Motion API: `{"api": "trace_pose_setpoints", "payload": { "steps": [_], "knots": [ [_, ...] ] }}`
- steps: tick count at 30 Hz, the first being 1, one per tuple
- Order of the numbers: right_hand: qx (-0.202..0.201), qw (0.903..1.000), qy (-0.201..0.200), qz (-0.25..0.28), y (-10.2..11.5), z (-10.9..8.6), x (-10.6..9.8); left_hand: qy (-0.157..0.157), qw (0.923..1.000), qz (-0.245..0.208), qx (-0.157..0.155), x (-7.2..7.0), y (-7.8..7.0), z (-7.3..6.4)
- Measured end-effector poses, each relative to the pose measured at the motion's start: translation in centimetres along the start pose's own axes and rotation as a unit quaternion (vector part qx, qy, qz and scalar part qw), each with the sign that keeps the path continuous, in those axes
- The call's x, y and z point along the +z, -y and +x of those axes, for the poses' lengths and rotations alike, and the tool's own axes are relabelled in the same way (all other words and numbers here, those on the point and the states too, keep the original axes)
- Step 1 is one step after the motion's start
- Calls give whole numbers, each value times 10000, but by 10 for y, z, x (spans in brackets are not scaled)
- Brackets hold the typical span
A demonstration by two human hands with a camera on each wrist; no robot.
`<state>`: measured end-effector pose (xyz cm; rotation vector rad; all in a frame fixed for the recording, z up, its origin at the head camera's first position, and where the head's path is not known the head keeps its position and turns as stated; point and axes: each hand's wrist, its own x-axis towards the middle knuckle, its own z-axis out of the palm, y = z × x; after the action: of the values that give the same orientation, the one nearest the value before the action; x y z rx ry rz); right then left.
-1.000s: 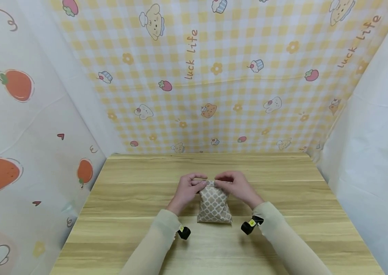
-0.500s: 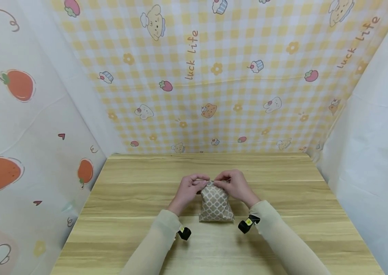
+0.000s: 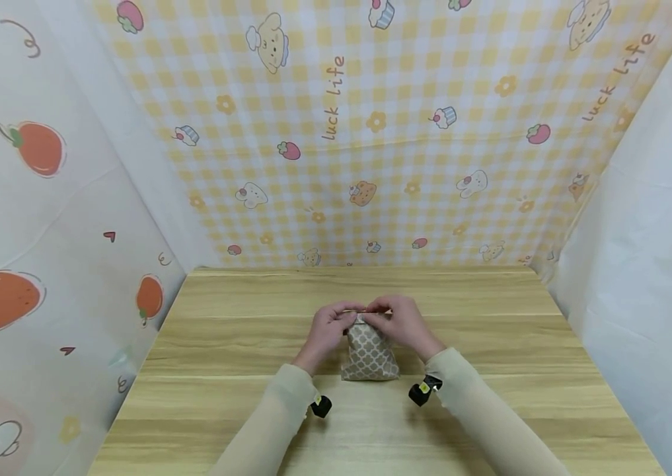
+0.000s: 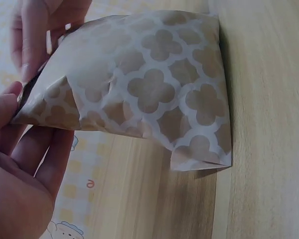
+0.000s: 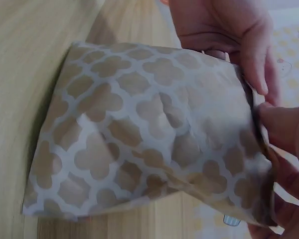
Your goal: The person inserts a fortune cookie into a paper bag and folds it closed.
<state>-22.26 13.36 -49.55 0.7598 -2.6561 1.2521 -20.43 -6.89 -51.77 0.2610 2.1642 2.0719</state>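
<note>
A small brown paper bag (image 3: 369,354) with a white quatrefoil pattern stands on the wooden table, its body bulging and creased. At its top left corner my left hand (image 3: 330,327) pinches the rim between thumb and fingers. My right hand (image 3: 402,324) pinches the same top edge on the right, its thumb close to the left one. In the left wrist view, the bag's (image 4: 149,84) bottom edge meets the table. The right wrist view has both thumbs at the bag's (image 5: 139,134) top edge. What the bag contains is hidden.
The light wooden table (image 3: 223,330) spreads around the bag. Behind it hangs a yellow checked cloth (image 3: 312,165), with a white printed sheet (image 3: 74,218) on the left and a plain white sheet (image 3: 639,251) on the right. A small black camera sits on each wrist.
My right hand has shifted slightly left along the bag's top edge, closer to my left hand. The bag's top strip changes angle between frames, and its base swings slightly right, then back left.
</note>
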Motion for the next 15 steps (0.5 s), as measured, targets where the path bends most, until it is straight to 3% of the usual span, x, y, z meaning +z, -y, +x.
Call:
{"api": "trace_pose_setpoints", "payload": {
  "steps": [6, 11, 15],
  "knots": [
    [-396, 9983, -313, -306, 2, 1, 6, -110, 9998, -131, -112, 2, 0, 1],
    [-867, 9933, -402, -647, -1, 0, 6, -28, 9992, -388, -115, 1, 2, 3],
    [-693, 9967, -267, -333, -10, -4, 3, 24, 9987, -508, -63, -2, 3, 2]
  ]
}}
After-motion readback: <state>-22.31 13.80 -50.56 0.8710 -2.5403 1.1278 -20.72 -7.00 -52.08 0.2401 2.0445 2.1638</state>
